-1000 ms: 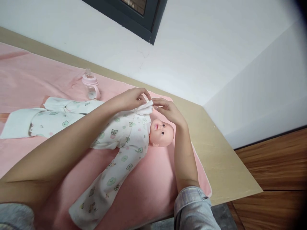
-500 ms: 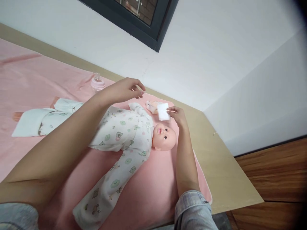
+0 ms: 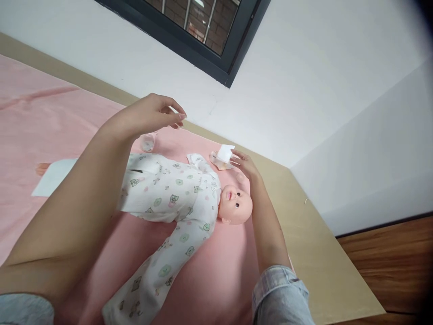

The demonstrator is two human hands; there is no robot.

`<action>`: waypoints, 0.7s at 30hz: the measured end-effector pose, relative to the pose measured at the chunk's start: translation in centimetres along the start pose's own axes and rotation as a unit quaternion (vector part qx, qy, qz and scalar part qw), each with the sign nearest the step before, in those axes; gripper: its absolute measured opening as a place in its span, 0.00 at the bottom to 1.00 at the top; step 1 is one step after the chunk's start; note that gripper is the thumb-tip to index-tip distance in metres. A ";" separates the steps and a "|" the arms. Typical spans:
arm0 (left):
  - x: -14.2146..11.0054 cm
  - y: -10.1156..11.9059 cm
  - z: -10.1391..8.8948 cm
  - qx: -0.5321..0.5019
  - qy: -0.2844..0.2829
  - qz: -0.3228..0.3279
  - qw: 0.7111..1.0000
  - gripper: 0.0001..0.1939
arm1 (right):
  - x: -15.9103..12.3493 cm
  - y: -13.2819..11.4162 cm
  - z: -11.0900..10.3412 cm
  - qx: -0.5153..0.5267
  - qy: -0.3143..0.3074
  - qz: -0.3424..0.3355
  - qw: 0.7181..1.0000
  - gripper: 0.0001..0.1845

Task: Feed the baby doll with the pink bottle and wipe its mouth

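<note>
Pad (image 3: 225, 153) at right hand (image 3: 246, 166), left hand (image 3: 152, 115) well apart

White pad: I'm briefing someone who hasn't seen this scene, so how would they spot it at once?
Start at the pink blanket and find the doll lying on it. From the doll's head, look toward the wall: the white pad is by the right hand. It is small and plain white, unlike the printed outfit and the crumpled, partly clear item it overlaps in view.

Room over board (image 3: 321, 253); right forearm (image 3: 270, 230) between it and doll (image 3: 236, 205)
</note>
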State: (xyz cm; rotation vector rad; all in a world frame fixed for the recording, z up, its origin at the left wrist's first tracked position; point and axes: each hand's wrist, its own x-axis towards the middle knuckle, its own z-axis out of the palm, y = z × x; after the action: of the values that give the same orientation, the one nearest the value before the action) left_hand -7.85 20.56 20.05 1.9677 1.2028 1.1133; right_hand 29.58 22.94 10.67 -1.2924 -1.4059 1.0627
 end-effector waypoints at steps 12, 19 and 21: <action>0.6 -1.3 -1.0 0.038 0.037 -0.016 0.998 0.18 | -0.4 1.4 -1.8 -0.045 0.116 0.013 0.992 0.17; 1.3 -4.1 -2.3 0.158 0.137 -0.062 0.976 0.24 | -2.1 4.7 -2.8 -0.192 0.317 -0.079 0.926 0.17; 1.6 -5.6 -2.9 0.174 0.146 -0.077 0.971 0.31 | -2.6 6.3 -2.5 -0.213 0.341 -0.061 0.913 0.21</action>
State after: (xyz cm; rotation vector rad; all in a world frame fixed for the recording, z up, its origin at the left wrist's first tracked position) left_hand -12.32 24.57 17.54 1.9599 1.7787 1.2051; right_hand 33.37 20.89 4.81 -1.6483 -1.1677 0.1561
